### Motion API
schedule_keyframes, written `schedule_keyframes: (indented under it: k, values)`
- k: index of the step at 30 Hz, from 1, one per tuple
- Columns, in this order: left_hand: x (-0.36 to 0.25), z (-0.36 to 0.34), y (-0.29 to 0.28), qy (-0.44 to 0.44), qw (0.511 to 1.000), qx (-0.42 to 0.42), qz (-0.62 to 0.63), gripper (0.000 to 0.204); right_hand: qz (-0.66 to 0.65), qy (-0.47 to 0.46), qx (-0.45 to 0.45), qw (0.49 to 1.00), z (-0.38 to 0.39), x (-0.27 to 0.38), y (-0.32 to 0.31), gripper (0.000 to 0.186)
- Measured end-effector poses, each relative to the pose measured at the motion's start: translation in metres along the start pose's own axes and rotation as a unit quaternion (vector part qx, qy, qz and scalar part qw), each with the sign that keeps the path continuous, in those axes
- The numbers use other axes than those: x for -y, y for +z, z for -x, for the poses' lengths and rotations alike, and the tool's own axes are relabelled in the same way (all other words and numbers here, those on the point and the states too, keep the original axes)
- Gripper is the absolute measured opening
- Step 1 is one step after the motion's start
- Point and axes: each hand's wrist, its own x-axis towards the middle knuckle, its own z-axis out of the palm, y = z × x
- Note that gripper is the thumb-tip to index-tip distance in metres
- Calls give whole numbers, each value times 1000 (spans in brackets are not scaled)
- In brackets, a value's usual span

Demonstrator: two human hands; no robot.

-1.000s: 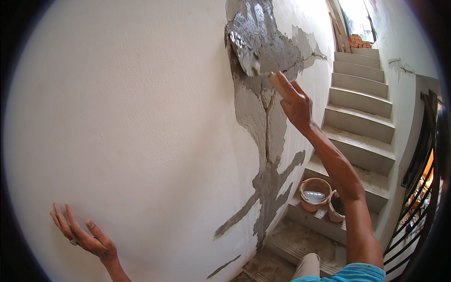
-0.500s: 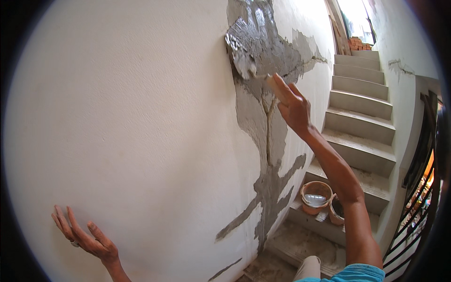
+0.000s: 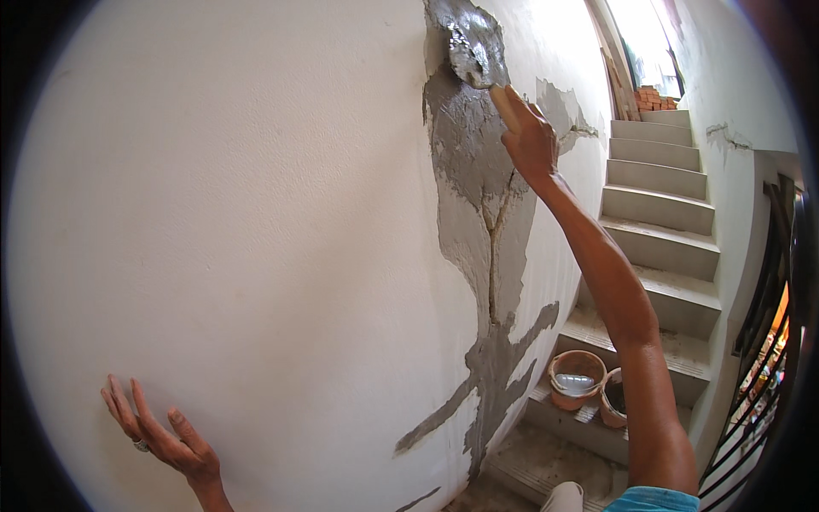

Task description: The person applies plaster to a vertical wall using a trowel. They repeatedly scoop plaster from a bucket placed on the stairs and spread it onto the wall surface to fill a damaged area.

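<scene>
My right hand is closed on the wooden handle of a trowel, whose blade, smeared with wet grey mortar, is against the upper part of the grey patch on the white wall. A branching crack runs down the patch below it, with more grey streaks lower down. At the lower left, my left hand is raised at the plain wall with its fingers spread, holding nothing.
Concrete stairs climb at the right, with two buckets on a lower step, a clear plastic container inside one. Bricks and boards sit at the top. A black metal railing lines the right side; the facing wall has a crack.
My right hand and the trowel have moved upward on the patch. The view has shifted slightly, so the stairs and buckets appear lower. My left hand still has its fingers spread at the wall.
</scene>
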Motion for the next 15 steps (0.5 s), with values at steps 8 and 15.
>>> schedule_keyframes:
  k: [8,15]
  values:
    - [0,-1,-2,11,1000,7,-3,53,23,-50,94,994,28,4,-14,80]
    - [3,1,-1,-1,1000,-3,0,53,-60,-14,163,985,53,-5,-69,88]
